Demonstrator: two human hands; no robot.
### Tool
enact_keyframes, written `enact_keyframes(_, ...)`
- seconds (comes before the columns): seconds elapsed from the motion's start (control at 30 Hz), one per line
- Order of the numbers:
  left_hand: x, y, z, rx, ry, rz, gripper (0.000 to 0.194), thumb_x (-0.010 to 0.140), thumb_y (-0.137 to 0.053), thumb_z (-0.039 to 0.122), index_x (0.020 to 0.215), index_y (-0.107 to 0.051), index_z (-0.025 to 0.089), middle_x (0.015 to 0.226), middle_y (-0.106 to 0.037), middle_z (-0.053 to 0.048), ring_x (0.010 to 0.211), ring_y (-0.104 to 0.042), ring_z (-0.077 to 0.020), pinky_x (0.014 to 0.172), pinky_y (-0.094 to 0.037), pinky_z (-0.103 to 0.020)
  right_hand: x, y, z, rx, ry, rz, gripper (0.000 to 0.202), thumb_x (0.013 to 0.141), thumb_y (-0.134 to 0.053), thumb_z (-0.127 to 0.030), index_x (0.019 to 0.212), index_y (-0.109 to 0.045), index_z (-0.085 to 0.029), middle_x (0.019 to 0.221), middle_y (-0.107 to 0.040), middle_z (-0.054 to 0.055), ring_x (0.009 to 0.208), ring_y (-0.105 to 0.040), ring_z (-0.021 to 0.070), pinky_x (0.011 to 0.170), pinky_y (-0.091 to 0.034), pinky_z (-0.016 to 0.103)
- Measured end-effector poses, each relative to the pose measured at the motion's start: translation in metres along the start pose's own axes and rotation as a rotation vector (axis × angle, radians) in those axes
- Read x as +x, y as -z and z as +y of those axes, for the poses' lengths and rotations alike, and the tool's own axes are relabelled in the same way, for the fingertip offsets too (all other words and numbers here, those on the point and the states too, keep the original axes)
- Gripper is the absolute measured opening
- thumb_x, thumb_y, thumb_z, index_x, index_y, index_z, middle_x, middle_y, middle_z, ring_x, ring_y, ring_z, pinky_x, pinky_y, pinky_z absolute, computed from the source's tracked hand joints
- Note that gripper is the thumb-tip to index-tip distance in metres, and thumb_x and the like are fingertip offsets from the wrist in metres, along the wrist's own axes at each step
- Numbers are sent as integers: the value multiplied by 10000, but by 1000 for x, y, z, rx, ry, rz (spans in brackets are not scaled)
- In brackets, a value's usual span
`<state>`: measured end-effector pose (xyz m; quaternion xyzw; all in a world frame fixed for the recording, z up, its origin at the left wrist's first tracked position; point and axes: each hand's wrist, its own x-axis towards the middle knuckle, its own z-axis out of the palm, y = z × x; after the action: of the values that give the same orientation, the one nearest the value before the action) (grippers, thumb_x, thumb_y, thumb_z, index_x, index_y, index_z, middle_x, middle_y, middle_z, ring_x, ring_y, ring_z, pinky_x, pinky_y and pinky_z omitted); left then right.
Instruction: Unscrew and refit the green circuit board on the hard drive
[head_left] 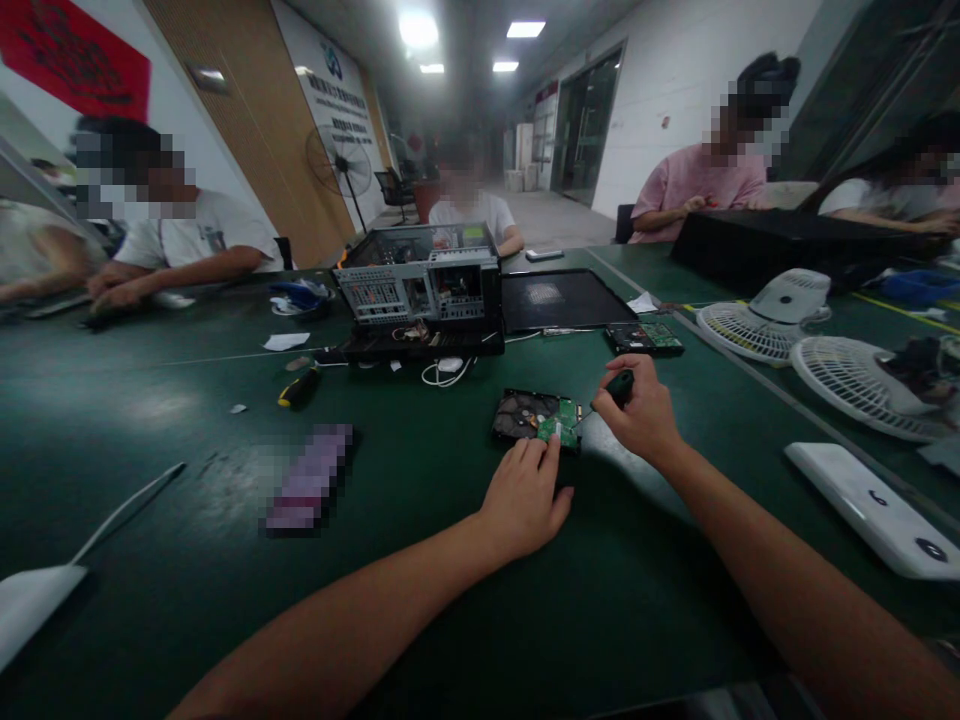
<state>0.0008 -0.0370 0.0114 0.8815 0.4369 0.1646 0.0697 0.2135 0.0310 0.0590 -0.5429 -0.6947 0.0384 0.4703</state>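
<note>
Hard drive point(517, 412) against left hand point(525, 497)

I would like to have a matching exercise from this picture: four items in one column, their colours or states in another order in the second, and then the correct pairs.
Column 1
1. Left hand
2. Right hand
3. Tool lying on the table, far left of the hard drive
4. Computer case

Column 2
A. Yellow and black
B. Has its inside exposed
C. Grips a dark-handled screwdriver
D. Touches the hard drive with its fingers

Correct pairs: 1-D, 2-C, 3-A, 4-B
</note>
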Motion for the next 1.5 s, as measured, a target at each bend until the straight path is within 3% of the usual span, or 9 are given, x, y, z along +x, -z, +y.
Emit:
enact_keyframes(0.33, 0, 0, -1, -22, 1, 15, 683, 991, -483, 434, 1556, -333, 81, 1296, -533, -167, 1207, -486, -323, 1055, -445, -468, -5, -5, -1, -93, 83, 4, 420, 888, -664, -381, 1253, -523, -227, 761, -618, -21, 556, -581, 160, 596, -463, 308)
enact_keyframes(0.67, 1, 1, 0, -80, 25, -4, 674, 987, -493, 407, 1572, -310, 126, 1299, -540, -165, 1218, -488, -328, 1032, -466, -478, -8, -1, 3, 117, 133, -41, 495, 939, -551, -256, 1425, -466, -222, 1063, -712, 70, 693, -637, 161, 679, -545, 334)
enact_keyframes(1.13, 4, 2, 4, -80, 83, -27, 693, 973, -519, 357, 1590, -300, 129, 1323, -519, -167, 1254, -462, -347, 1108, -405, -526, -6, 0, 8, 111, 107, -22, 492, 904, -626, -227, 1383, -516, -244, 1009, -716, 42, 632, -633, 138, 615, -536, 315)
enact_keyframes(1.5, 1, 6, 4, -37, 146, -13, 703, 943, -571, 461, 1563, -376, 191, 1206, -523, -142, 1123, -500, -327, 972, -476, -505, -5, 1, 9, 137, 95, -32, 494, 921, -615, -247, 1405, -517, -241, 989, -715, 44, 608, -598, 136, 601, -537, 319)
